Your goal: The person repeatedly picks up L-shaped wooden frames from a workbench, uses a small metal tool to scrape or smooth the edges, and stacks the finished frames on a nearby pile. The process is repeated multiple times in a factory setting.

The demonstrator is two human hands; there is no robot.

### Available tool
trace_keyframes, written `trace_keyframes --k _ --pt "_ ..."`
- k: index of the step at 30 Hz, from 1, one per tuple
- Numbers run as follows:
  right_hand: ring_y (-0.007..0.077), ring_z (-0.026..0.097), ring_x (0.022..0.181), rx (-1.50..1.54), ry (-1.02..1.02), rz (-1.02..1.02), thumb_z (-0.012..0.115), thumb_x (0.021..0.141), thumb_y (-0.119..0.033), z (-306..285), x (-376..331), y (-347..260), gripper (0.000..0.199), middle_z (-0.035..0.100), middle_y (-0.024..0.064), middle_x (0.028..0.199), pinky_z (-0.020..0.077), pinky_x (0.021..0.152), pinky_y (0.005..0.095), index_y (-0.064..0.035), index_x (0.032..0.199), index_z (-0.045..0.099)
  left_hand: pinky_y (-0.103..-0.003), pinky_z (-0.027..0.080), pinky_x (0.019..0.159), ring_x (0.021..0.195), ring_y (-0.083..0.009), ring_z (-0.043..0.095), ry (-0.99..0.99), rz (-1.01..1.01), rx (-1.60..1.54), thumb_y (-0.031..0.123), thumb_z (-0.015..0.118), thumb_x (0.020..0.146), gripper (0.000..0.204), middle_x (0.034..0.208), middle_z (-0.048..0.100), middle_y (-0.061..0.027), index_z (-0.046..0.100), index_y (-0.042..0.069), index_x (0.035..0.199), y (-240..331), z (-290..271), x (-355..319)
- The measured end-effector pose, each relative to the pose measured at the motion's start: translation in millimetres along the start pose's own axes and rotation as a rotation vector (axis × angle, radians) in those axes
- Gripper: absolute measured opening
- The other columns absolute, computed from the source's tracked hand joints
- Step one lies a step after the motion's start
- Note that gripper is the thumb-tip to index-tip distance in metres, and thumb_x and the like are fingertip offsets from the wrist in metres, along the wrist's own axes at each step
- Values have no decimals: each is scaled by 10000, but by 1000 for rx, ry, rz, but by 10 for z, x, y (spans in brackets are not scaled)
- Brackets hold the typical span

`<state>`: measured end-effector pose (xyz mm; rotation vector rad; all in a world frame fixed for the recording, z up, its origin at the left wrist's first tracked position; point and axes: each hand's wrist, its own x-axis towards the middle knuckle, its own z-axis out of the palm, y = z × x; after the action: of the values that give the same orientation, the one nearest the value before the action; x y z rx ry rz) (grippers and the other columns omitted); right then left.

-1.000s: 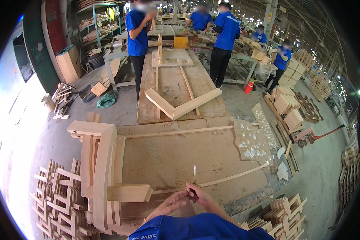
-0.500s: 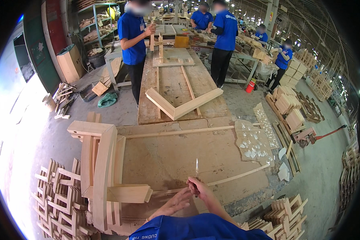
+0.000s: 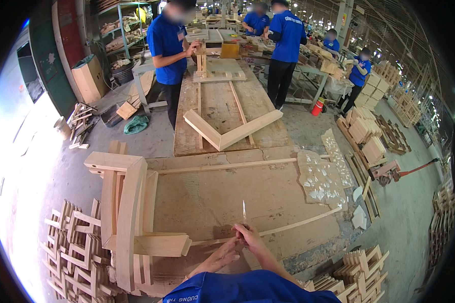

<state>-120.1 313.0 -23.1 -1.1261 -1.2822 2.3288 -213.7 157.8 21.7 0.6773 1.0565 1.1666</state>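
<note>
My right hand [image 3: 249, 237] is closed around the handle of a narrow knife [image 3: 244, 211], its pointed blade standing away from me over the bench. Close against it is my left hand [image 3: 222, 257], fingers stretched toward the right hand's grip; whether they touch the handle is hidden. Under both hands lies a brown cardboard-like sheet [image 3: 222, 197] covering the bench. A thin wooden strip [image 3: 283, 227] crosses it just beyond my hands. Left of them, a stack of angled wooden frame pieces [image 3: 131, 217] rests at the bench's edge, one arm pointing toward my left hand.
A torn sheet with white smears [image 3: 318, 177] lies at the bench's right. Ahead, a V-shaped wooden piece [image 3: 220, 139] sits on a second table, where a co-worker [image 3: 168, 48] handles wood. Frame piles [image 3: 73, 247] stand lower left and lower right [image 3: 361, 275].
My hands have shifted slightly left with the knife, its blade now more upright. The left fingers are closer to the right hand. The co-worker at the far table has lowered a wooden piece.
</note>
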Motion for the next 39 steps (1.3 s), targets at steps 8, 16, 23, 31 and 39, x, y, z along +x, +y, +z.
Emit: trace_keyframes --k 8,16,23,31,39 --pt "28 329 391 36 -34 7 596 883 -284 -9 -17 -17 246 486 -37 566 221 360 196 -43 840 616 -386 247 1080 1367 -263 214 -101 19 -79 213 519 933 629 1458 257 -116 175 51 1434 -25 -27 55" --pt "27 348 424 -3 -13 39 585 887 -291 7 -63 -61 246 485 -43 566 241 385 186 -50 858 623 -363 274 1062 1327 -234 294 -114 41 -43 200 494 944 565 1431 311 -102 231 49 1421 -125 -53 94" --pt "22 326 412 90 -86 92 557 900 -294 -56 -9 -106 247 476 -49 562 226 374 186 -59 842 604 -335 304 1035 1278 -215 367 -58 39 -12 206 499 944 533 1367 400 -130 279 48 1404 -63 -63 45" --pt "8 278 366 74 -42 -84 562 887 -331 -220 805 -1011 267 593 -23 677 190 336 187 -77 825 613 -323 343 1005 1225 -200 419 15 -3 -46 226 509 942 527 1299 477 -140 304 51 1395 -84 -163 13" --pt "78 453 597 -133 213 -264 639 792 -458 -526 2743 -1610 578 649 78 965 366 525 255 -75 1204 506 -345 303 1044 1256 -213 385 33 -58 -109 267 501 944 516 1332 441 -138 319 87 1393 95 -152 64"
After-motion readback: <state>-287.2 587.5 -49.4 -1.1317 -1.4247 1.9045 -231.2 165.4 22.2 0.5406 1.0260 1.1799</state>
